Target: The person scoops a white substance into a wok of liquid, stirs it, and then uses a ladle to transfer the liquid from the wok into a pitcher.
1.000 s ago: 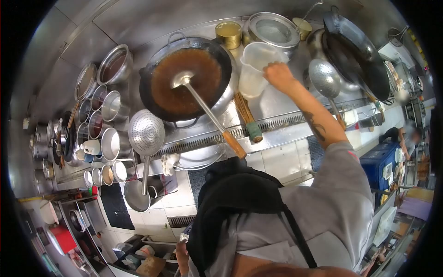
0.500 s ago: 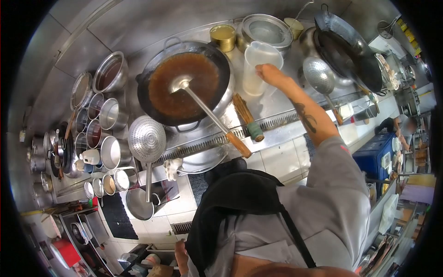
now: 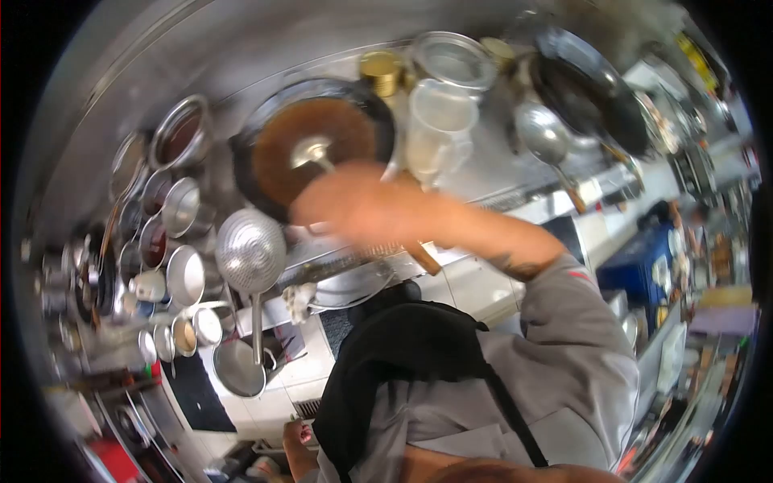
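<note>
My right hand [image 3: 358,211], smeared by motion, passes over the front of a wok [image 3: 241,173] of brown liquid and hides part of it. A ladle [image 3: 310,151] rests with its bowl in the liquid; my hand and forearm cover much of its shaft, and the wooden handle end shows below the forearm. A translucent plastic jug [image 3: 441,121] stands to the right of the wok, free of my hand. Low at my left side, my left hand [image 3: 298,435] has its fingers curled, and what they may hold is unclear.
A perforated skimmer [image 3: 251,251] lies left of the wok, near several metal pots [image 3: 187,274]. Behind stand a gold tin [image 3: 380,74] and a lidded pot [image 3: 455,60]. Rightward are a second skimmer [image 3: 541,133] and a dark wok [image 3: 592,88]. Another person [image 3: 684,221] is at far right.
My right hand has let go of the jug and swept left to the front of the wok. The jug stays on the counter. My left hand has shifted slightly left.
</note>
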Demonstrator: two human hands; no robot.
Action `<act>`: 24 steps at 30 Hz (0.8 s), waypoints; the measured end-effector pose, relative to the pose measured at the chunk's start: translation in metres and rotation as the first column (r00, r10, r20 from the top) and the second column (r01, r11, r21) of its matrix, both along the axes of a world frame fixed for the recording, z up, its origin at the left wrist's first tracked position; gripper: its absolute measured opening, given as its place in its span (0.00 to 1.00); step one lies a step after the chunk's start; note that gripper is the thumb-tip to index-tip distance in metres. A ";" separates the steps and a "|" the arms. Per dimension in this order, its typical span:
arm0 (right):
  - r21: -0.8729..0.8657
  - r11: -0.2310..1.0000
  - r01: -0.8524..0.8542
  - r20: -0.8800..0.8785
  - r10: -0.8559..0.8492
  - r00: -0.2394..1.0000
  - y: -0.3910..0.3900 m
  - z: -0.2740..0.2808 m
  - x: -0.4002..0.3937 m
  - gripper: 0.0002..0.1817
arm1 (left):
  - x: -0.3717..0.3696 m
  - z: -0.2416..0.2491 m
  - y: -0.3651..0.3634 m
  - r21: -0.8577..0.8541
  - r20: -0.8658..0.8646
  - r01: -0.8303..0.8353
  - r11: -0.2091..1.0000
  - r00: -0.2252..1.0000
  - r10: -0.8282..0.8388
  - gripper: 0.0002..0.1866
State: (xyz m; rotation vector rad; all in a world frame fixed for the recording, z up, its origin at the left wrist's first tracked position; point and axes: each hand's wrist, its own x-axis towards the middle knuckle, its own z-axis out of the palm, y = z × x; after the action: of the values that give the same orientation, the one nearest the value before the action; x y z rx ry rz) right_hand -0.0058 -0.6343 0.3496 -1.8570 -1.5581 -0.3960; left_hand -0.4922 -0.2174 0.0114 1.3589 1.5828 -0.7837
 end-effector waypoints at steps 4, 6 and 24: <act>-0.138 0.838 -0.527 -0.483 0.408 0.775 0.047 0.163 -0.093 0.14 | 0.016 -0.018 0.000 -0.072 0.052 0.078 0.994 0.996 -0.075 0.11; -0.023 0.812 -0.584 -0.512 0.492 0.704 0.038 0.200 -0.106 0.14 | 0.021 -0.025 -0.004 -0.094 0.061 0.097 0.991 0.994 -0.091 0.11; -0.468 0.489 0.736 0.259 -0.721 0.643 0.025 -0.133 -0.019 0.15 | -0.020 -0.067 -0.011 -0.200 0.082 0.011 0.980 0.997 0.006 0.13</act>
State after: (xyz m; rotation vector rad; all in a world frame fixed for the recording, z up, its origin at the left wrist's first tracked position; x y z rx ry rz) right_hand -0.0244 -0.6088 0.2167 -2.9719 -0.8123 -0.3626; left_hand -0.5125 -0.2282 -0.0559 1.2319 1.3985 -0.8535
